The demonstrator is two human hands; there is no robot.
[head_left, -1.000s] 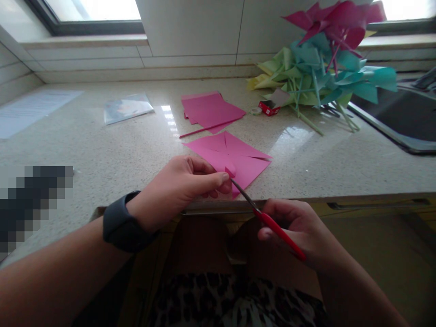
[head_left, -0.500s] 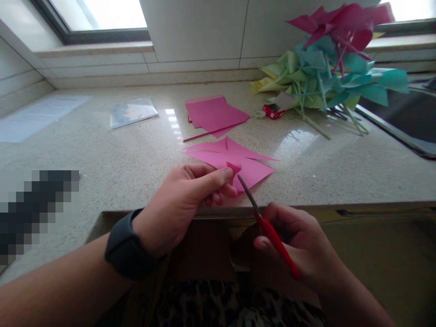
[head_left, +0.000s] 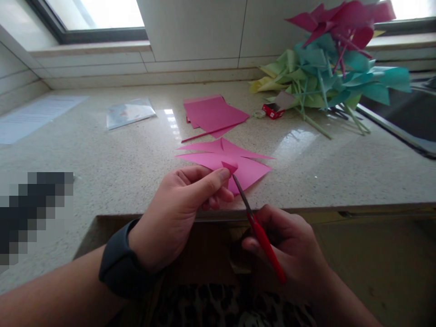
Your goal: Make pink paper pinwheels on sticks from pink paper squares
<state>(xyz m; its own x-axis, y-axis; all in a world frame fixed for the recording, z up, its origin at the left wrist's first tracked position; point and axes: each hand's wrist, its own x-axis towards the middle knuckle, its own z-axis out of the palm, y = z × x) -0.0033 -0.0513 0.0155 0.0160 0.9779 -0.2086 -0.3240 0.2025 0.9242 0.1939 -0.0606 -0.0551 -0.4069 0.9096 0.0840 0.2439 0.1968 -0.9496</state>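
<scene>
My left hand [head_left: 180, 204] pinches a small pink paper triangle [head_left: 230, 167] between thumb and fingers at the counter's front edge. Behind and under it lies a pink paper sheet [head_left: 254, 171] with slits cut inward from its left and right sides. I cannot tell whether the triangle is a separate piece or a folded part of that sheet. In my right hand [head_left: 296, 238] is a pair of red-handled scissors [head_left: 264, 240], blades pointing up and left. Their tip meets the paper just beside my left thumb, and the blades look nearly closed.
Beyond the sheet lie darker pink papers [head_left: 214, 113] with a thin pink stick [head_left: 200, 134]. A tape roll [head_left: 259, 113], a small red box [head_left: 272, 111] and several paper pinwheels [head_left: 316, 59] stand back right. The sink [head_left: 408, 113] is at the right edge.
Both hands and the cut sheet have shifted slightly left in view. The scissors have swung a little steeper, their handles moving left, while the tip stays by my left thumb.
</scene>
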